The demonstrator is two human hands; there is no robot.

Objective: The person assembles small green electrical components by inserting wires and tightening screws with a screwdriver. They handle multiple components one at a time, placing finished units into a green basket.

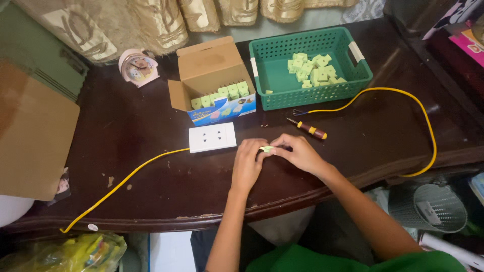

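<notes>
Both my hands meet over the dark wooden table point(141, 131), near its front edge. My left hand point(247, 163) and my right hand point(300, 151) pinch a small light-green plastic piece point(266, 148) between their fingertips. Just left of them lies a white socket plate point(212, 137) with a yellow cable point(126, 179) running off to the front left. A small screwdriver point(307, 128) with a red and yellow handle lies just beyond my right hand.
A green plastic basket point(360, 75) holds several green pieces at the back. An open cardboard box point(209, 65) with more green pieces stands beside it, then a pink clock point(137, 65). A second yellow cable point(423, 121) loops at the right. Cardboard sheet point(33, 131) at left.
</notes>
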